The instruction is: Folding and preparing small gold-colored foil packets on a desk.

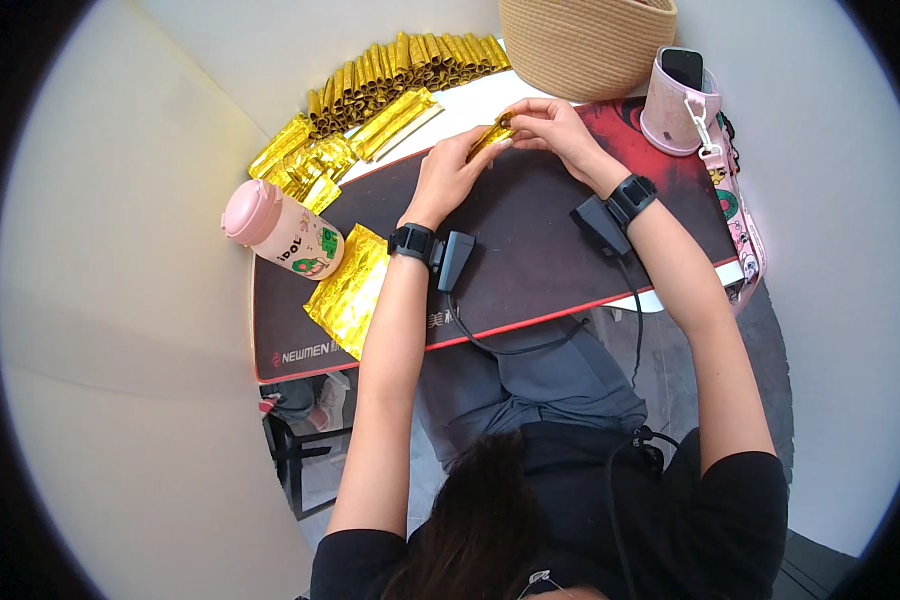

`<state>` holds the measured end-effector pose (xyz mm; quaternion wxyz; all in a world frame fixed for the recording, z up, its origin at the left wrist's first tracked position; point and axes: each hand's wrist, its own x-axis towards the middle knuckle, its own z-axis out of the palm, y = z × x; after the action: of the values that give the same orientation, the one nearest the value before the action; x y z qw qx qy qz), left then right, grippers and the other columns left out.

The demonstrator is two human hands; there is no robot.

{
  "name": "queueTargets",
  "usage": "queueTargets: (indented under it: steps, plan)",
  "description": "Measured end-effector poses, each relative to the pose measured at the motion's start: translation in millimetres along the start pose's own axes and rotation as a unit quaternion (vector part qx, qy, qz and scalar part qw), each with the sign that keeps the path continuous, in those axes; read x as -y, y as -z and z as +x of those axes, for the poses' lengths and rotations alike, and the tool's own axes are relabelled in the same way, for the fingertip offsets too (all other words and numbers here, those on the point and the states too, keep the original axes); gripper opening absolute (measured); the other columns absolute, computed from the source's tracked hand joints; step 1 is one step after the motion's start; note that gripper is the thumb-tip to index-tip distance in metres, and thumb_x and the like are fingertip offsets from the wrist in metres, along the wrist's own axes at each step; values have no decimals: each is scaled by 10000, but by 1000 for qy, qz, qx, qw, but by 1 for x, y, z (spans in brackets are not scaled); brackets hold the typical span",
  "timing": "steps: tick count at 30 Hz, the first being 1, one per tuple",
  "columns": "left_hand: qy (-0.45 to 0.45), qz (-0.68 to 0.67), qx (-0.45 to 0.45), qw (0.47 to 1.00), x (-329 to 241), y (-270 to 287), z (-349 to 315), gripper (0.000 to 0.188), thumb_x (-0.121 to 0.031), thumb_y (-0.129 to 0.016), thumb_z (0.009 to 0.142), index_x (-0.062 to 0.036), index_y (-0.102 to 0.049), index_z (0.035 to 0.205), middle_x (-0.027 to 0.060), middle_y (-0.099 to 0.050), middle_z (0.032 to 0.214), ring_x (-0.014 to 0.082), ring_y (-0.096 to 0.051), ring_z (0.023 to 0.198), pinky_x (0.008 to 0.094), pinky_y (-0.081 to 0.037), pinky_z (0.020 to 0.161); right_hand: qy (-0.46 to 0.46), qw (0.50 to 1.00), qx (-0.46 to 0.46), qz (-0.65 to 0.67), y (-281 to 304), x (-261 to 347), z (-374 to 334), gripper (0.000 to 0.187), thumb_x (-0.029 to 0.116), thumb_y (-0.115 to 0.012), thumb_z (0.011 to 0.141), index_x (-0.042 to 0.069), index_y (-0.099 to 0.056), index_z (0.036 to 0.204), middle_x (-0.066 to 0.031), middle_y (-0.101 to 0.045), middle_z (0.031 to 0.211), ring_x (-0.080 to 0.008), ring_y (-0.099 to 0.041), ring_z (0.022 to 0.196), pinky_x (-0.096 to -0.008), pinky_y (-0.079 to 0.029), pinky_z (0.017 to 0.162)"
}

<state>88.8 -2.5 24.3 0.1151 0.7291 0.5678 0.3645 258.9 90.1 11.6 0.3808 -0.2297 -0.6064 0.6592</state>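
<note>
A small roll of gold foil paper [490, 138] is held between my two hands above the far edge of the dark desk mat. My left hand [452, 172] grips its near-left end, fingers closed around it. At the other end, the fingertips of my right hand [553, 130] pinch the roll near its open, dark hole. Under my left forearm lies a loose sheet of gold foil paper [353, 285], wrinkled and partly covered by the arm. Beyond my hands, a pile of similar gold rolls [400, 72] is stacked in several layers.
Flat gold foil sheets [305, 160] lie at the mat's far left. A pink-lidded bottle [285, 232] stands nearby. At the back is a woven basket [590, 45]; right of it, a pink cup-shaped holder [675, 115] contains a phone [682, 66]. Cables hang from my wrist devices.
</note>
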Motion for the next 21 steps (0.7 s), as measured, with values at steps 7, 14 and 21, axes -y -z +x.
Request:
queueTargets:
  steps: [7,14,21]
  plan:
    - [70,-125,53,988,11,1,-1,354,-367,-462,975,-63,-642,963,12,-545,625,102,-478,519,268,-389,499,-23,996,74,50,12,6,-1,287,170,-598,909,0,-614,1140,-93,-666,1020,-145,-661,896,-260,-532,839]
    - [94,-322,112,935,4,2,-3,459,-425,-382,1002,-54,-567,804,-36,-479,634,36,-358,504,195,-307,464,-27,989,136,47,27,-1,2,347,194,-577,926,1,-572,1214,-132,-657,1078,-164,-654,954,-292,-538,866]
    - [137,-335,178,915,-1,11,-6,464,-448,-348,1004,-56,-571,897,-44,-474,633,30,-352,503,190,-326,479,-27,989,133,-61,24,11,-3,327,217,-650,882,17,-638,1141,-99,-681,994,-118,-654,801,-253,-545,763]
